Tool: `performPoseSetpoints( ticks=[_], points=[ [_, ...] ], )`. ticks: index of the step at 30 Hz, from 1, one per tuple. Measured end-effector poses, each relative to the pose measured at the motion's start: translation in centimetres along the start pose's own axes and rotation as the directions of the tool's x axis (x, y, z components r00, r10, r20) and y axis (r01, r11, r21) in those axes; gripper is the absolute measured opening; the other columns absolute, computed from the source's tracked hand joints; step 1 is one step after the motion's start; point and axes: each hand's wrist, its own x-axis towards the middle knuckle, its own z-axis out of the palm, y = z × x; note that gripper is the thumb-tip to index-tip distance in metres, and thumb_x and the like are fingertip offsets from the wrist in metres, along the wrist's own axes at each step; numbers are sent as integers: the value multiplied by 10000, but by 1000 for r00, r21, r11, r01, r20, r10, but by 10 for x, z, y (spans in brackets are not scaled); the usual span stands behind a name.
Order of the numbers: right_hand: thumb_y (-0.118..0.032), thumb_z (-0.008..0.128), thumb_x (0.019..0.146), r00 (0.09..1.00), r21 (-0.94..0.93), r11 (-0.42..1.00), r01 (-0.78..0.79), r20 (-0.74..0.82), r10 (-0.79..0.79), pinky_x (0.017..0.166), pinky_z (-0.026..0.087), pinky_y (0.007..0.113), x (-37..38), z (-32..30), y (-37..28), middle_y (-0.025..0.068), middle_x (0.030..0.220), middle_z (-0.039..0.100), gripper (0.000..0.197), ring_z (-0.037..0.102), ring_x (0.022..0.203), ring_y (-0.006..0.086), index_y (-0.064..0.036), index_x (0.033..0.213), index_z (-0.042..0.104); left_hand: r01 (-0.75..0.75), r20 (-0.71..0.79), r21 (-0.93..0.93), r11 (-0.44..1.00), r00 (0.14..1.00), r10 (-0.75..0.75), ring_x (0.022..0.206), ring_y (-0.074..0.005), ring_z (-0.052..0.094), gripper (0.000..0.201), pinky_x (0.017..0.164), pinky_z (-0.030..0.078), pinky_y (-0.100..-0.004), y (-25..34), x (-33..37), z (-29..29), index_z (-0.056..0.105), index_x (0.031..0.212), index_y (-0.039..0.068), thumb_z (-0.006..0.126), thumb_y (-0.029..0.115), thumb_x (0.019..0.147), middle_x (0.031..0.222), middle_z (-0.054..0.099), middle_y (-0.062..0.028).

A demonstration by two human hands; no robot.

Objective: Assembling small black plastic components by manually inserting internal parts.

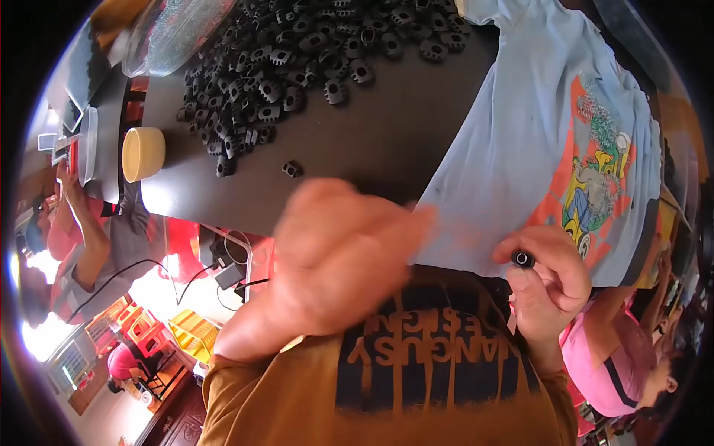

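Note:
Between the thumb and fingers of my right hand (549, 279) is a small round black plastic part (523, 259) with a pale ring showing on its end. The hand is over the near edge of a light blue T-shirt (513, 141) spread on the table. My left hand (346, 253) hangs over the table's near edge, left of the shirt. It is smeared by motion, so its fingers and anything in them cannot be made out. One loose black part (292, 169) lies just beyond it. Farther back spreads a large heap of black plastic parts (297, 67) with toothed edges.
A clear plastic container (175, 37) of tiny shiny pieces stands at the far left. Nearer is a yellow cup (143, 154). More tiny shiny pieces (601, 123) lie on the shirt's print. A person in pink (610, 357) sits at right; another person (111, 238) is at left.

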Motion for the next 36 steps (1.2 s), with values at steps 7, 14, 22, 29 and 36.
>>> performPoseSetpoints(
  ticks=[7, 14, 22, 29, 36],
  points=[
    [102, 669, 739, 998, 206, 977, -52, -20, 57, 732, 471, 278, 7, 14, 2, 156, 973, 633, 299, 598, 854, 191, 83, 1030, 604, 500, -240, 395, 771, 866, -439, 710, -209, 569, 227, 624, 462, -283, -21, -29, -20, 659, 1026, 28, 646, 4, 801, 890, 598, -101],
    [83, 685, 737, 995, 212, 974, -81, -32, 90, 706, 477, 264, 8, 16, 0, 146, 963, 643, 285, 600, 837, 180, 73, 1014, 619, 618, -206, 203, 759, 785, -584, 661, -125, 538, 146, 576, 434, -229, -20, -26, -17, 645, 944, 8, 639, -23, 801, 888, 574, -76],
    [32, 711, 740, 999, 147, 989, -35, -34, 40, 642, 475, 258, 8, 14, 4, 112, 892, 658, 273, 605, 743, 175, 53, 1002, 640, 625, 433, -711, 321, 749, -501, 836, -81, 555, 147, 721, 433, -185, 17, 23, -5, 595, 976, -48, 594, -72, 831, 922, 564, -59],
    [50, 675, 761, 992, 57, 998, -25, 122, 17, 697, 476, 287, 12, 2, -1, 150, 924, 637, 267, 609, 819, 207, 65, 1019, 608, 779, 612, -618, 103, 559, -559, 698, -73, 485, 119, 594, 381, -187, 33, 55, 5, 579, 903, -30, 629, 20, 808, 857, 545, -61],
    [25, 704, 740, 999, 98, 995, 27, 17, -29, 543, 446, 265, 14, 7, 4, 89, 815, 645, 231, 601, 668, 179, 13, 965, 653, 799, 641, -487, 352, 601, -478, 720, -89, 486, 103, 612, 385, -203, 27, 58, 5, 569, 919, -19, 606, 2, 826, 841, 536, -56]
  ],
)
